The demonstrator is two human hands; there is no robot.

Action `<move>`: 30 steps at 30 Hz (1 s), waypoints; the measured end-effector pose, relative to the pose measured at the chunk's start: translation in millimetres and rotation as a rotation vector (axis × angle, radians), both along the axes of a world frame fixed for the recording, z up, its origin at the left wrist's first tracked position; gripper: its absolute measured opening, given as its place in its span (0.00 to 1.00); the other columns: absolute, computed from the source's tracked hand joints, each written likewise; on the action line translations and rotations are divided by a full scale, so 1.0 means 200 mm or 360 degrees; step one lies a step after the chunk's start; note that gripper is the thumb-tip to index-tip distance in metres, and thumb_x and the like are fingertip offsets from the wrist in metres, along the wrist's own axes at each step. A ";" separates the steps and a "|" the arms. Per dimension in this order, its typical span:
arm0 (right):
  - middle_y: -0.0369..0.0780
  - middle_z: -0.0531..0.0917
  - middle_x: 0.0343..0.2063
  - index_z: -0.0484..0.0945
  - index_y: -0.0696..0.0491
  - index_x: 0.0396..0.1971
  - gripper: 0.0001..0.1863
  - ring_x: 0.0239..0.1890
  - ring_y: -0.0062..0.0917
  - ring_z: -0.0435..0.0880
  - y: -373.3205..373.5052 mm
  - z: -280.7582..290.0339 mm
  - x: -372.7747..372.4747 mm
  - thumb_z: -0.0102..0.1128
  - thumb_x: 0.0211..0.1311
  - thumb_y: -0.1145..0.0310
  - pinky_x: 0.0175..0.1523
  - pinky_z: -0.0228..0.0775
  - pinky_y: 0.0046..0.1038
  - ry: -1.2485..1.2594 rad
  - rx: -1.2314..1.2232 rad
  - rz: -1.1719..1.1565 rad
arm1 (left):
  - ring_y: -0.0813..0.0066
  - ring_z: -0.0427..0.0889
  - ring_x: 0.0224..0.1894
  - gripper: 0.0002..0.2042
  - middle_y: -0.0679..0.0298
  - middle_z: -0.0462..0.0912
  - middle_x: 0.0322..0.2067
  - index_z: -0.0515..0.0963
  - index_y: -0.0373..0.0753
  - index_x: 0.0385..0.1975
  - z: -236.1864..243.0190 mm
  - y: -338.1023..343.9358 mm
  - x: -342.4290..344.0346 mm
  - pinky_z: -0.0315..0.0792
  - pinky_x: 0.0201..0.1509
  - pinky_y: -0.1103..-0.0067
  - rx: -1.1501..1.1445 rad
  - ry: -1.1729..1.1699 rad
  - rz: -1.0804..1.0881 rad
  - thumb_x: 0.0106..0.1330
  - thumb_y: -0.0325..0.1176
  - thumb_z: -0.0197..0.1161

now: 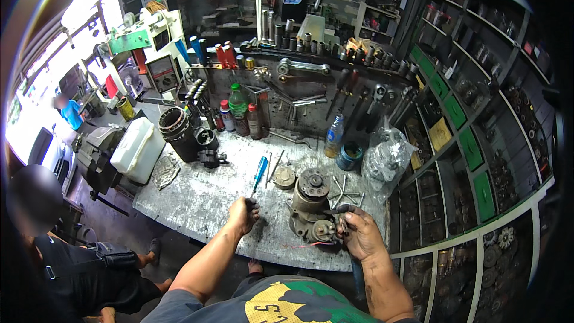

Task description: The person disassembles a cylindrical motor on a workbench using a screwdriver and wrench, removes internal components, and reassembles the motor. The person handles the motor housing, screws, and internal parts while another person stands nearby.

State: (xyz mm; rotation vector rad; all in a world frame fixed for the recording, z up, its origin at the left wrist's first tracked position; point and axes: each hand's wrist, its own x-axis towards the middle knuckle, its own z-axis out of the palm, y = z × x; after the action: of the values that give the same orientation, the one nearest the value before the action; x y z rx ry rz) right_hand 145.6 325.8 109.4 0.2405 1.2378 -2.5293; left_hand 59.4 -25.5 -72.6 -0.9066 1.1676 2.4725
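Observation:
A dirty starter motor [308, 202] stands upright on the metal-topped bench, its smaller solenoid [323, 230] at the near side with a thin red wire below. Beside it my right hand [363, 236] is closed, fingertips pinching a small dark metal part [342, 225]. To the left, my left hand [242, 216] is curled shut just above the bench. A blue-handled screwdriver [260, 171] points its shaft at those fingers; whether they grip its tip or something else is hidden. Two long thin bolts [276, 165] and a round metal cover [284, 177] lie beyond.
Several bottles [238, 107], a black cylinder [177, 134] and a white jug [138, 149] line the bench's back left. A plastic bag of parts [385, 158] sits at right, near a cross-shaped tool [347, 191]. Parts shelves [466, 137] rise at right; a person [89, 275] is at left.

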 end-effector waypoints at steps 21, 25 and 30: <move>0.46 0.83 0.62 0.71 0.65 0.73 0.32 0.65 0.28 0.80 -0.27 0.17 -0.23 0.64 0.82 0.57 0.72 0.71 0.31 0.0478 0.1072 -0.0326 | 0.46 0.74 0.75 0.50 0.42 0.76 0.71 0.65 0.34 0.78 0.56 0.30 -0.12 0.66 0.81 0.59 -0.1207 0.1786 -0.0870 0.59 0.51 0.80; 0.43 0.86 0.58 0.75 0.63 0.69 0.29 0.60 0.25 0.84 -0.33 0.12 -0.36 0.63 0.82 0.58 0.67 0.75 0.28 0.0366 0.0839 0.0046 | 0.48 0.83 0.67 0.53 0.41 0.82 0.63 0.67 0.28 0.74 0.70 0.49 -0.04 0.76 0.72 0.62 -0.1466 0.1611 -0.0888 0.51 0.48 0.88; 0.44 0.87 0.55 0.76 0.62 0.66 0.23 0.56 0.25 0.85 -0.39 0.12 -0.40 0.60 0.82 0.63 0.65 0.78 0.29 0.0467 0.1217 -0.0104 | 0.44 0.88 0.59 0.53 0.41 0.86 0.56 0.70 0.27 0.69 0.79 0.52 -0.07 0.81 0.65 0.60 -0.1585 0.1737 -0.0780 0.44 0.49 0.90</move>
State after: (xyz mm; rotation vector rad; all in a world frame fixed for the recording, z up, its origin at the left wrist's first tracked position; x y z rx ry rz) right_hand 66.4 246.9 133.0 0.0712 2.3061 -2.0638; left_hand 44.5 78.2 85.2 0.7411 2.6135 1.7948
